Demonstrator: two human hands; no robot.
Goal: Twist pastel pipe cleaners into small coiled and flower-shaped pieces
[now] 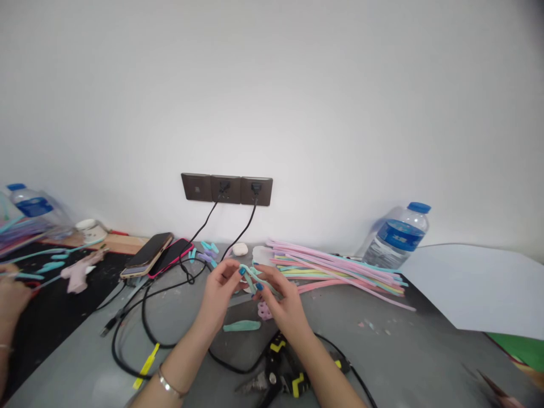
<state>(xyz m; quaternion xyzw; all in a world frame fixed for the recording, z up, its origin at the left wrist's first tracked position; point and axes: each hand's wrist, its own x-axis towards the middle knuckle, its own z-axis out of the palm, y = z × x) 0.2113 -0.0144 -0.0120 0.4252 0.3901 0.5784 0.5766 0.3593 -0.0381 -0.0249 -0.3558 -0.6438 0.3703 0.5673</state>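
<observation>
Between my two hands is a mint-green pipe cleaner [250, 277], bent into loops. My left hand [225, 283] pinches it from the left with thumb and finger. On the other side my right hand [284, 297] has its fingers closed on the same pipe cleaner; part of it is hidden behind them. Just below lies a mint-green fuzzy strip [242, 326], flat on the grey table [382, 351]. A pink piece with round holes [264, 310] rests beside my right hand. Wire pliers [274, 377] with black and yellow handles lie partly under my right forearm.
A bundle of pastel pipe cleaners [335, 266] lies behind my right hand. Beyond it a water bottle [397, 235] leans near white paper [480, 283]. Black cables [144, 314] loop at left, near two phones [148, 255]. Another person's hand [12, 297] works at far left.
</observation>
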